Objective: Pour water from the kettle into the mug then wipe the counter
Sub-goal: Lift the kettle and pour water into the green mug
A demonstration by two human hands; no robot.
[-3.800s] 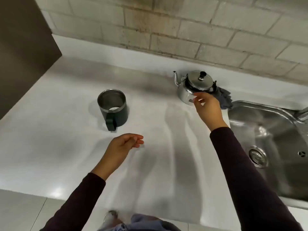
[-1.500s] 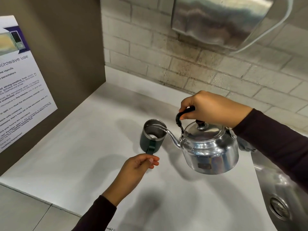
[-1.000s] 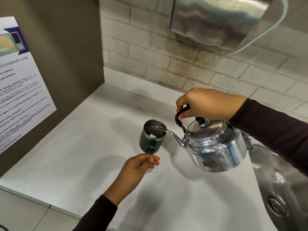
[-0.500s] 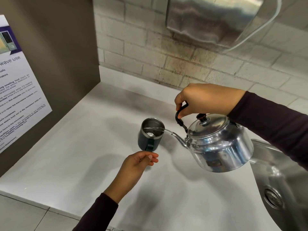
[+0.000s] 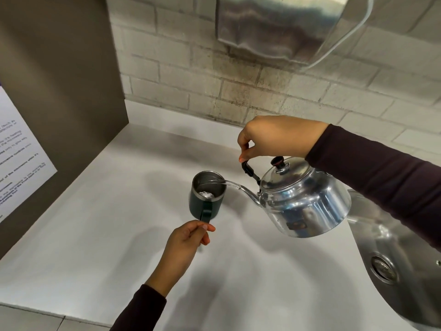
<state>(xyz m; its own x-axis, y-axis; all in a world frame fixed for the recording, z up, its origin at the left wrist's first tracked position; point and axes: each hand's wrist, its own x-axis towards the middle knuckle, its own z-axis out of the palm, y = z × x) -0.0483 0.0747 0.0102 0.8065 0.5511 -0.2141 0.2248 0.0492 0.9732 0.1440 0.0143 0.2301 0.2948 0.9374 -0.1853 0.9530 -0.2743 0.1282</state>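
Observation:
A shiny steel kettle [image 5: 307, 201] hangs tilted above the white counter [image 5: 100, 235], spout to the left. My right hand [image 5: 276, 137] grips its black handle from above. A thin stream of water runs from the spout into the dark green mug [image 5: 207, 198], which stands upright on the counter and holds a little water. My left hand [image 5: 185, 242] pinches the lower end of the mug's handle from the near side. The cloth is hidden from view.
A steel sink [image 5: 391, 259] lies at the right, close under the kettle. A steel wall unit [image 5: 281, 27] hangs on the brick wall above. A brown panel with a printed notice [image 5: 16, 163] closes the left side.
The kettle has tipped further towards the mug and water now flows from the spout. My left hand has closed on the mug's handle. The mug has not moved.

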